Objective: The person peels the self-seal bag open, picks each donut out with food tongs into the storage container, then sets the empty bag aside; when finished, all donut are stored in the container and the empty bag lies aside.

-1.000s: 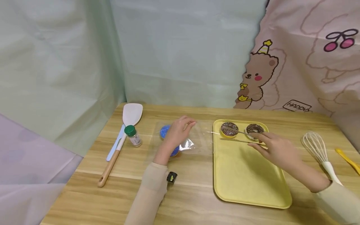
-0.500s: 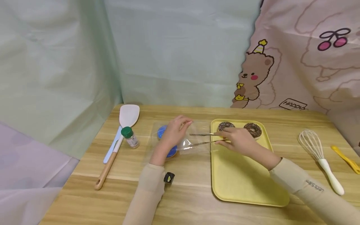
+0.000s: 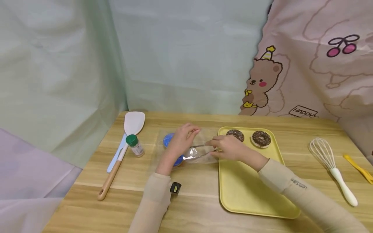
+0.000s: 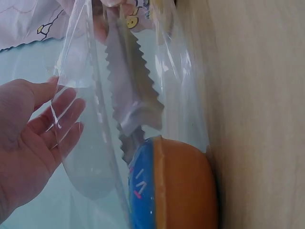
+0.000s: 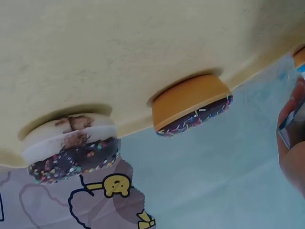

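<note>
1. The left hand is pinching the mouth of the clear bag and holding it open on the tabletop.
2. The right hand is gripping the tongs; their toothed tips are reaching inside the bag, right at the blue donut.
3. The step in hand seems to be taking this donut out with the tongs.
4. The next move is calling for a firm squeeze, without catching the film.

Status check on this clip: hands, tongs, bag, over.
Left hand holds the clear bag open. Right hand grips the tongs, tips inside at the blue donut. Two chocolate donuts on the yellow tray. Nothing in the way.
</note>
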The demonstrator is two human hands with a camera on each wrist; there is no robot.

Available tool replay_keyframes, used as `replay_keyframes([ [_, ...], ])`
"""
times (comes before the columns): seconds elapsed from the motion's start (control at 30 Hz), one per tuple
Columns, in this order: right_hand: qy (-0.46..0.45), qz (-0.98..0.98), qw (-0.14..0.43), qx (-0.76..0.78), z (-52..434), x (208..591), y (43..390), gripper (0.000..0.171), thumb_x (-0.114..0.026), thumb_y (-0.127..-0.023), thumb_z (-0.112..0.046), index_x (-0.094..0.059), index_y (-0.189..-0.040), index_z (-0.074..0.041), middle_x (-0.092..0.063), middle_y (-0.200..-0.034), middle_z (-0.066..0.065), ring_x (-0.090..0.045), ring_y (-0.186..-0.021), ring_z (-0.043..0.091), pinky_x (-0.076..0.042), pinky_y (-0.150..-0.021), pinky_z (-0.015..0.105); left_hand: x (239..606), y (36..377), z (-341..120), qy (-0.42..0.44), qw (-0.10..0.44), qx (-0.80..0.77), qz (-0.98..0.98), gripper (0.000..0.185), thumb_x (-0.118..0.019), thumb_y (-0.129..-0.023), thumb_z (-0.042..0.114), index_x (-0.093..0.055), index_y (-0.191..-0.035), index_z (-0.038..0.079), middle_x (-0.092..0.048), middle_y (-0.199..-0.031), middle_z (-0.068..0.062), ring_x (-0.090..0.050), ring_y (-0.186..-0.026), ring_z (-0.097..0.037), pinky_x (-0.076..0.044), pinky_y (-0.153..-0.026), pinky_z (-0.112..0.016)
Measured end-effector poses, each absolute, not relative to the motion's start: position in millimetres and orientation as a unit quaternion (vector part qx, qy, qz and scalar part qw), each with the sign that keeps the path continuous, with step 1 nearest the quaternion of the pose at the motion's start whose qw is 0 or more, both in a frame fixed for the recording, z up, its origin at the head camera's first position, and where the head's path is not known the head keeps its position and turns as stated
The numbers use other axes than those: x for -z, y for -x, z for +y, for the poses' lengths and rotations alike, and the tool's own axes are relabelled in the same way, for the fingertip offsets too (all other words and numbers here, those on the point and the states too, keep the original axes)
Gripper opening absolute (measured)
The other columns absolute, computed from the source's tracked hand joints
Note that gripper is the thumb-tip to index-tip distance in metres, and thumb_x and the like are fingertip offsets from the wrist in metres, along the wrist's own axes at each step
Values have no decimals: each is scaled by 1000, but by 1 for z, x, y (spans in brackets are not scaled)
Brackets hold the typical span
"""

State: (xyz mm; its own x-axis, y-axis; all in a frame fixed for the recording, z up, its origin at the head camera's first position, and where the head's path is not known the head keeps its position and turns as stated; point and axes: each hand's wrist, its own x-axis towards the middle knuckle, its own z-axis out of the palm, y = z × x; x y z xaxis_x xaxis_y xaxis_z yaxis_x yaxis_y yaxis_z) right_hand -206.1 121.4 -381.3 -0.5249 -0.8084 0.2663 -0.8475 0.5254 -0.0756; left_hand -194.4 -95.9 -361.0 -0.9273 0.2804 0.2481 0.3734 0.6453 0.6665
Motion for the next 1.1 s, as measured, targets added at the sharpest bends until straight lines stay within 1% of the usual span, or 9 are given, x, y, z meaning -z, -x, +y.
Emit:
replay_keyframes([
  [0.13, -465, -875, 78, -107, 116, 384, 206, 45, -63, -85, -45, -66, -115, -12, -65, -88, 0, -59, -66, 8, -47, -55, 19, 362, 194, -95, 182, 65, 372, -908, 30, -48, -98, 29, -65, -114, 11, -61, -111, 0, -58, -104, -19, -50, -89, -37],
  [0.2, -461, -877, 83, -105, 114, 385, 205, 47, -63, -84, -48, -67, -114, -12, -65, -86, -1, -57, -63, 7, -45, -53, 18, 361, 193, -95, 183, 66, 369, -909, 29, -48, -98, 29, -66, -114, 11, -61, -110, 0, -58, -104, -19, -50, -88, -37],
  [0.33, -458, -878, 102, -99, 111, 386, 203, 45, -64, -84, -47, -68, -113, -13, -62, -82, -2, -53, -59, 6, -41, -48, 16, 360, 192, -94, 186, 61, 369, -909, 29, -48, -98, 28, -66, -114, 11, -61, -110, 0, -58, -104, -18, -50, -87, -37],
  [0.43, -449, -882, 100, -104, 108, 386, 202, 43, -65, -84, -45, -67, -113, -14, -61, -80, -3, -51, -58, 5, -38, -46, 15, 360, 191, -94, 184, 59, 370, -909, 30, -47, -98, 29, -66, -115, 12, -61, -111, 1, -58, -104, -18, -50, -86, -37],
  [0.57, -431, -890, 60, -139, 103, 384, 199, 41, -66, -84, -44, -67, -113, -14, -61, -82, -4, -53, -60, 3, -40, -48, 16, 360, 192, -95, 183, 62, 370, -909, 29, -47, -98, 30, -66, -114, 14, -61, -111, 1, -58, -104, -17, -51, -86, -37],
  [0.67, -422, -893, 39, -150, 100, 384, 197, 43, -64, -86, -45, -67, -114, -13, -61, -83, -4, -55, -61, 3, -42, -49, 16, 361, 192, -96, 186, 65, 368, -909, 29, -47, -98, 30, -66, -114, 15, -61, -111, 1, -58, -103, -17, -51, -85, -36],
  [0.87, -407, -904, 41, -127, 100, 380, 194, 46, -59, -86, -51, -66, -116, -17, -63, -88, -3, -55, -62, 4, -41, -48, 17, 361, 193, -97, 187, 67, 371, -907, 29, -47, -98, 31, -66, -113, 15, -61, -112, 2, -58, -103, -17, -51, -85, -36],
  [0.97, -404, -905, 34, -124, 101, 378, 194, 46, -61, -86, -51, -65, -117, -18, -63, -89, -3, -55, -63, 4, -41, -49, 17, 361, 193, -97, 186, 67, 373, -906, 30, -47, -98, 31, -66, -113, 14, -61, -112, 2, -58, -103, -18, -51, -86, -37],
  [1.1, -408, -904, 34, -120, 103, 379, 195, 45, -63, -85, -49, -66, -117, -18, -62, -88, -4, -55, -64, 4, -41, -49, 18, 361, 193, -97, 182, 65, 373, -908, 29, -47, -98, 31, -66, -113, 15, -61, -112, 2, -59, -103, -17, -51, -85, -37],
])
